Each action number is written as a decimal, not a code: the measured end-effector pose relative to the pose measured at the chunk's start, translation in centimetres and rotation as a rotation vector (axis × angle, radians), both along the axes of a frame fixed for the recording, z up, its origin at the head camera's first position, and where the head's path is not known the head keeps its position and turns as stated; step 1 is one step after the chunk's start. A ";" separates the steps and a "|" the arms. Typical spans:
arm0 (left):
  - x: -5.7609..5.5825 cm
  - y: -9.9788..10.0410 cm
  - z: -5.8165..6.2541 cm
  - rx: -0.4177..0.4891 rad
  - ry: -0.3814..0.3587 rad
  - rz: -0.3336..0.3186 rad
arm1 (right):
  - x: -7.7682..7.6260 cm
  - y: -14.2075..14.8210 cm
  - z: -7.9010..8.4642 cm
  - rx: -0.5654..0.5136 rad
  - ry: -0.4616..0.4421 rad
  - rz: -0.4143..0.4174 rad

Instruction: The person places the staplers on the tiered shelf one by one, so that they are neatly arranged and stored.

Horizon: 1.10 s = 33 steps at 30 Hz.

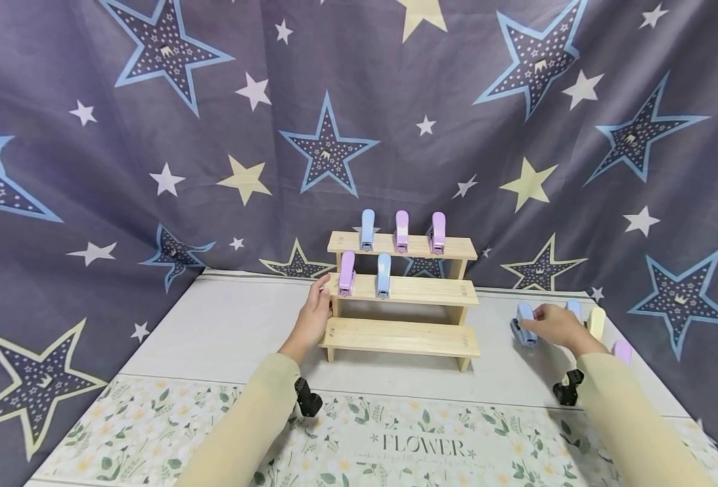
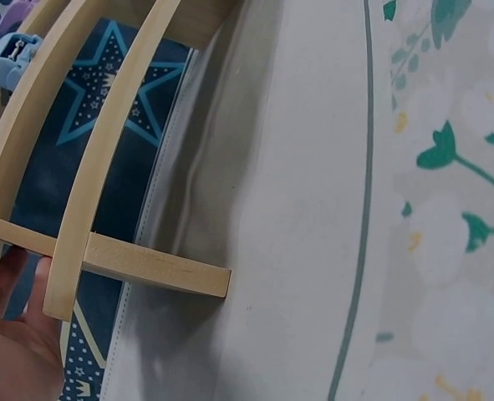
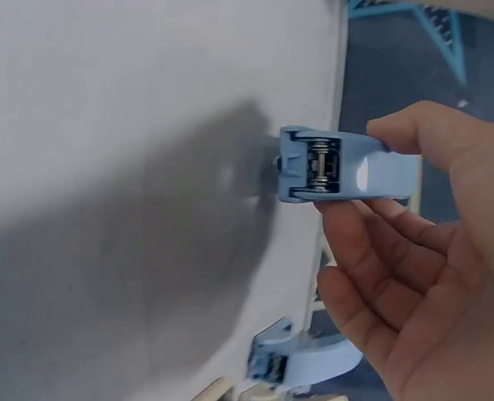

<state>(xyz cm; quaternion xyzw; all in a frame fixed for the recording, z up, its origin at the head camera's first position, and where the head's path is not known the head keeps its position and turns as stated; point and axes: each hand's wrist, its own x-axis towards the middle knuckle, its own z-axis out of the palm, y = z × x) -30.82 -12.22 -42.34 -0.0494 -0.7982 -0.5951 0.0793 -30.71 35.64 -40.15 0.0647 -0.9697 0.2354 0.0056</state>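
My right hand (image 1: 556, 327) pinches a light blue stapler (image 1: 525, 326) between thumb and fingers, right of the rack. In the right wrist view, the metal spring of this blue stapler (image 3: 313, 165) faces the camera. My left hand (image 1: 311, 318) touches the left end of a three-tier wooden rack (image 1: 401, 336), its fingers extended against the side support in the left wrist view. On the top tier stand a blue stapler (image 1: 367, 230) and two purple staplers (image 1: 401, 231). A purple stapler (image 1: 346, 273) and a blue stapler (image 1: 384, 275) stand on the middle tier.
Beyond my right hand are another blue stapler (image 1: 574, 309), a cream stapler (image 1: 596, 322) and a purple stapler (image 1: 622, 351). A floral mat strip (image 1: 419, 433) covers the table's front. The star-patterned curtain (image 1: 389, 135) hangs behind the rack.
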 end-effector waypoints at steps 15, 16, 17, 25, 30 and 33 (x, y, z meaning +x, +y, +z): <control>-0.2 -0.1 -0.2 0.004 -0.015 0.003 | 1.9 -5.3 5.7 -0.081 0.237 0.021; -0.2 -0.1 -0.3 0.010 -0.017 0.000 | 2.0 -5.8 6.0 -0.091 0.247 0.022; -0.2 -0.1 -0.3 0.016 -0.015 -0.003 | 2.1 -6.4 6.2 -0.107 0.258 0.028; -0.2 0.1 -0.3 0.024 -0.009 -0.006 | 1.7 -10.8 6.4 -0.215 0.279 0.085; -0.2 0.1 -0.2 0.025 -0.013 0.002 | 0.6 -13.6 5.7 -0.265 0.254 0.084; -0.1 0.1 -0.2 0.019 -0.018 0.010 | 0.1 -15.1 5.4 -0.305 0.228 0.074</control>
